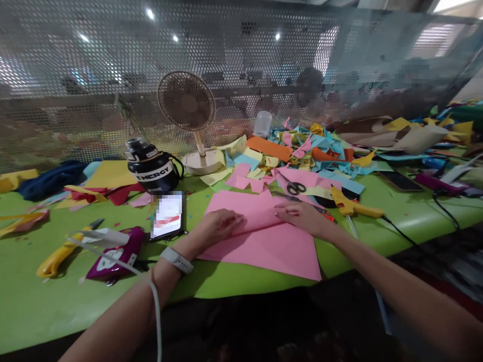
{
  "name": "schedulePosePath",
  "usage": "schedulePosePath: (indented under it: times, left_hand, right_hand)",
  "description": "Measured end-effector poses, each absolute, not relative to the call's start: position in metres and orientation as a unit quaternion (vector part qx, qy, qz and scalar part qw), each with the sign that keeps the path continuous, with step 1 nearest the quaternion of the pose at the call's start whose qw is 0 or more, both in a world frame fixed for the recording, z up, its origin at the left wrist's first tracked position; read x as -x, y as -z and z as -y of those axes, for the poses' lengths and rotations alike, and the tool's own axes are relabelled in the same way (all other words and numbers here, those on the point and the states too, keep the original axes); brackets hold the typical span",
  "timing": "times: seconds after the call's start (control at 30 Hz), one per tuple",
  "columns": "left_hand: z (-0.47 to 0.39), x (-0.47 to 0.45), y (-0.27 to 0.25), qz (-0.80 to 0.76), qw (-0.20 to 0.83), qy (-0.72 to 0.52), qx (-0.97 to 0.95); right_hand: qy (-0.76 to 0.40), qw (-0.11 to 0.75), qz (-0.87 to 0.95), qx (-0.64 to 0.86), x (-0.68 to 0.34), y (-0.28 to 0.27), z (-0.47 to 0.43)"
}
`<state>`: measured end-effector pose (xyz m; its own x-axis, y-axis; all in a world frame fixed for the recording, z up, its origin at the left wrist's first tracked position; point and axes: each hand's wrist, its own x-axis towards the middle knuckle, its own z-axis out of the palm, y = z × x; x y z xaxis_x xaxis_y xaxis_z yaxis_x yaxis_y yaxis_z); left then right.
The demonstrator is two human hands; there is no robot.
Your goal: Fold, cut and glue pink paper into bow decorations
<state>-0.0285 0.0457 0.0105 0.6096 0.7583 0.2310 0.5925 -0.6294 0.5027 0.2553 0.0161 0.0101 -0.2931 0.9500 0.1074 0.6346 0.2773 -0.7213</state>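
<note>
A pink sheet of paper [279, 251] lies near the table's front edge, its far part folded or rolled over toward me. My left hand [222, 223], with a pale band on its wrist, has its fingers curled and pinching the left part of the fold. On the right part of the same fold, my right hand [298, 215] grips the paper between thumb and fingers. Black-handled scissors [296, 188] lie just beyond the sheet. A yellow glue gun [356, 205] rests to the right of my right hand.
Left of the paper are a lit phone [168, 216], a purple power strip [116, 255] with a white plug, and a yellow-handled tool [62, 256]. Behind stand a black bottle [153, 168] and a fan [186, 103]. Coloured scraps [302, 151] heap up before a perforated metal screen [241, 60].
</note>
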Motion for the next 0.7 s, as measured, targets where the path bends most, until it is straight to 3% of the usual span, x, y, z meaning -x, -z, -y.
schedulePosePath:
  times: [0.2, 0.47, 0.7]
  left_hand:
    - [-0.056, 0.020, -0.004, -0.408, 0.196, -0.237, -0.860]
    - [-0.075, 0.012, -0.006, -0.423, 0.194, -0.165, -0.870]
    - [-0.068, 0.011, -0.002, -0.413, 0.157, -0.199, -0.875]
  right_hand:
    - [-0.156, 0.321, 0.761, 0.541, -0.243, 0.000, -0.028]
    - [-0.107, 0.273, 0.766, 0.572, -0.239, 0.005, -0.040]
    - [-0.052, 0.277, 0.737, 0.615, -0.229, 0.014, -0.035]
